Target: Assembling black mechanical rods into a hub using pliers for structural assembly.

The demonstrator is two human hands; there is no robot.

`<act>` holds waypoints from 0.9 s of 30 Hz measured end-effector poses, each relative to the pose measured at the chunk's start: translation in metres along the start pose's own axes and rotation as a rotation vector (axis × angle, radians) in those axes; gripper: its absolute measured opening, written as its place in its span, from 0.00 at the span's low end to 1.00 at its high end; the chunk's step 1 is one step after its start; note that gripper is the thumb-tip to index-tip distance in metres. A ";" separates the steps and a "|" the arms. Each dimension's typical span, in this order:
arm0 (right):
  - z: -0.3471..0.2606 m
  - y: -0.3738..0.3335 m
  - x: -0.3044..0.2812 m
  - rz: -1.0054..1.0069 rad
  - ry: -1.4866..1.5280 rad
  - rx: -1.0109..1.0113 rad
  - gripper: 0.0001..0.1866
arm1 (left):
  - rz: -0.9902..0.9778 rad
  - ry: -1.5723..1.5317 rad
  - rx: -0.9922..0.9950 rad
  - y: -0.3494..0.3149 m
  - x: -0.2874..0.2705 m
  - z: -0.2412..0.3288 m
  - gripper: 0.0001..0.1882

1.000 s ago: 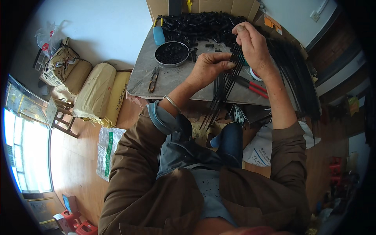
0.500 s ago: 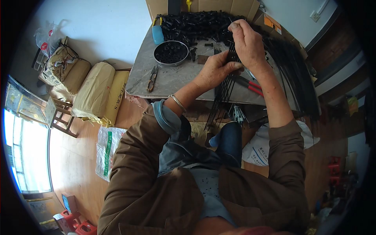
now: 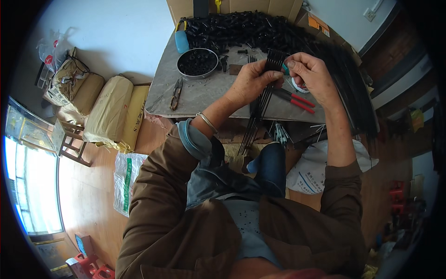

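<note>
My left hand [image 3: 251,83] is closed round a bundle of thin black rods [image 3: 257,111]. The tops of the rods fan out flat above my thumb, and their lower ends slant down past the table edge toward my knees. Close to the right of the bundle's upper part is my right hand [image 3: 315,80], its fingers curled and pinched. Whatever it grips is too small to make out. A small green thing [image 3: 285,69] shows between that hand and the rods. Red-handled pliers [image 3: 297,101] lie on the table just below my hands.
On the grey table [image 3: 160,93] stand a round bowl of black parts [image 3: 198,63] and a heap of black fittings [image 3: 237,30]. Snips [image 3: 176,94] lie near its left edge. Long black rods [image 3: 348,83] drape over the right side. Wrapped packages [image 3: 108,109] stand left of the table.
My right hand has come down from above the bundle to beside its upper part. My left hand still grips the rods, and their tops now show spread flat.
</note>
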State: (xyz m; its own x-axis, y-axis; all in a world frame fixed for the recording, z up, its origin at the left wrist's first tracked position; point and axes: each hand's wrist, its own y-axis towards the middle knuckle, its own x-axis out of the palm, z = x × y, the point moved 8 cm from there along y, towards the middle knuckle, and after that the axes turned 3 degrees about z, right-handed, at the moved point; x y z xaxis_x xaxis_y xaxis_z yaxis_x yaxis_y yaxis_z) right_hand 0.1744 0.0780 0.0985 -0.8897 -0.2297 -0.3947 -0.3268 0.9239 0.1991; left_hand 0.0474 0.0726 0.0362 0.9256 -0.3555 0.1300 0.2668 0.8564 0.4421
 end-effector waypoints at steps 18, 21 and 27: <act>-0.060 -0.015 0.002 0.200 -0.607 -0.745 0.06 | -0.032 -0.060 0.013 -0.002 0.005 0.004 0.08; -0.059 -0.010 -0.003 0.172 -0.578 -0.675 0.07 | -0.028 -0.046 0.016 -0.002 0.006 0.004 0.08; -0.017 0.008 -0.029 -0.016 -0.140 -0.107 0.08 | -0.021 -0.040 0.001 -0.002 0.010 0.004 0.07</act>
State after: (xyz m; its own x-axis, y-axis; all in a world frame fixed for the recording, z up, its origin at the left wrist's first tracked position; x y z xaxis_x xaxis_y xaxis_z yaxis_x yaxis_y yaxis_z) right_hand 0.1918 0.0865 0.1267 -0.8335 -0.1919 -0.5181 -0.3788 0.8811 0.2830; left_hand 0.0546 0.0660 0.0406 0.9081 -0.3885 0.1561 0.2863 0.8481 0.4458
